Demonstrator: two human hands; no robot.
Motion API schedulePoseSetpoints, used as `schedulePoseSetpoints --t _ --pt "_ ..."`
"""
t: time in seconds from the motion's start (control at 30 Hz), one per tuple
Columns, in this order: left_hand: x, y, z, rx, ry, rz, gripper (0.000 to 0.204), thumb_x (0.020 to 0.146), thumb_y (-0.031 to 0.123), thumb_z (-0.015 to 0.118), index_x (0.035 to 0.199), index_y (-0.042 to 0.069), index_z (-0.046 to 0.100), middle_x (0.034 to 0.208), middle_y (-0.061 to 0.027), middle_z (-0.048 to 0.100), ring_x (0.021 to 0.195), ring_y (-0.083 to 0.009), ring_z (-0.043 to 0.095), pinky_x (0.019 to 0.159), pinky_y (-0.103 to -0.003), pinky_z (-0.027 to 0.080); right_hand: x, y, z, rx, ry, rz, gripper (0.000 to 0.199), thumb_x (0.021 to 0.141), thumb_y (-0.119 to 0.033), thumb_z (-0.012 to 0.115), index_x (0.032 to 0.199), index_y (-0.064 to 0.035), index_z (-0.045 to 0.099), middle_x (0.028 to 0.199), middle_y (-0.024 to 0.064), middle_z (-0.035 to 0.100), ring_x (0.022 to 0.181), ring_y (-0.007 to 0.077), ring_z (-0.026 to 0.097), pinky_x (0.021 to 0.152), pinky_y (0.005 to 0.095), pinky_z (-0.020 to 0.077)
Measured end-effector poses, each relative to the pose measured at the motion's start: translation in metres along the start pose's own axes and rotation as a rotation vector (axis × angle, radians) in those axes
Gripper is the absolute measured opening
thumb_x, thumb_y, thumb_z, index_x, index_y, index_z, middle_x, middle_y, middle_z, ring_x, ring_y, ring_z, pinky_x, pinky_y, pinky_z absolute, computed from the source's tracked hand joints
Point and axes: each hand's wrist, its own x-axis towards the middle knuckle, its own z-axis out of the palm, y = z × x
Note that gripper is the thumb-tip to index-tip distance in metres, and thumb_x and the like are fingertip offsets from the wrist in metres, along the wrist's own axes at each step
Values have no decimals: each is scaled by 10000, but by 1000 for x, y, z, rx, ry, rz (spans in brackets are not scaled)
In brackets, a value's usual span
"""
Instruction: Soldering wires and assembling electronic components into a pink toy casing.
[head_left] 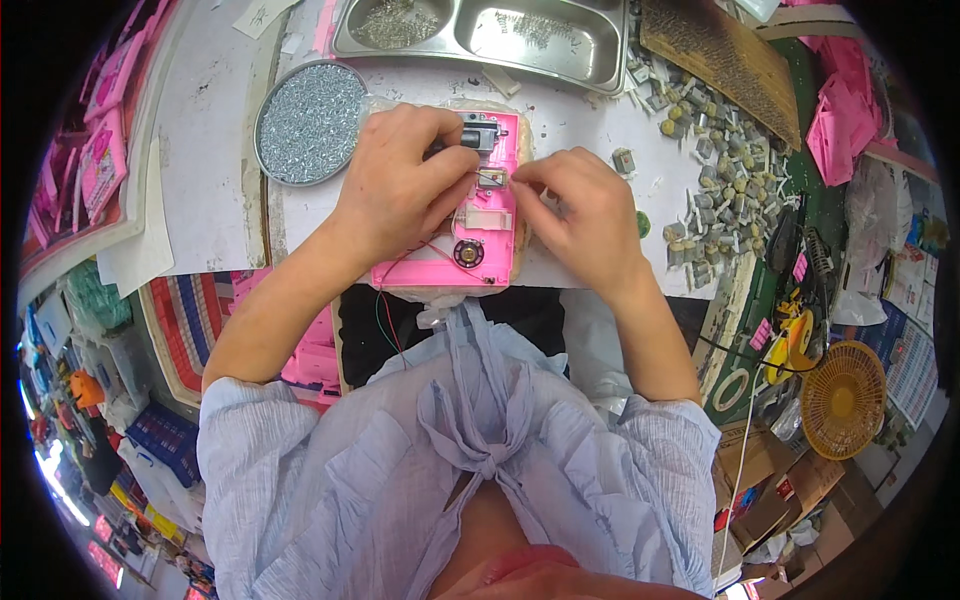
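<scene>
Pink shell (490, 262) lies open at the table edge, speaker (467, 253) and motor (479, 131) already seated. Left hand (400, 180) presses it down; right hand (580, 205) pinches a small part (492, 178) – wires loose, unclosed, seemingly midway.

Upper left of pink housing (490, 225) hidden under left hand (395, 180). Small part pinched between fingertips (505, 180) too tiny to identify. Right hand (585, 215) covering housing's right edge. Screws in round dish (310, 122) beyond left hand too small to tell apart. Steel tray (480, 30) above hands cut off by top edge.
</scene>
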Motion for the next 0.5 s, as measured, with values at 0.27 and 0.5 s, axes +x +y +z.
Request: schedulePoseSetpoints --t 0.27,0.5 --pt "-10 -1 4 -53 56 17 210 726 125 779 915 98 691 1021 -54 608 920 -258 600 837 -406 445 29 -22 2 -281 -245 165 222 789 -255 718 765 -36 692 718 153 680 701 350 684 620 458 544" --pt "-13 0 6 -25 78 64 242 737 131 763 972 112 705 1068 -49 625 966 -247 601 885 -405 436 34 -40 8 -479 -246 101 232 777 -244 716 744 -16 687 659 174 664 664 361 694 593 471 550"
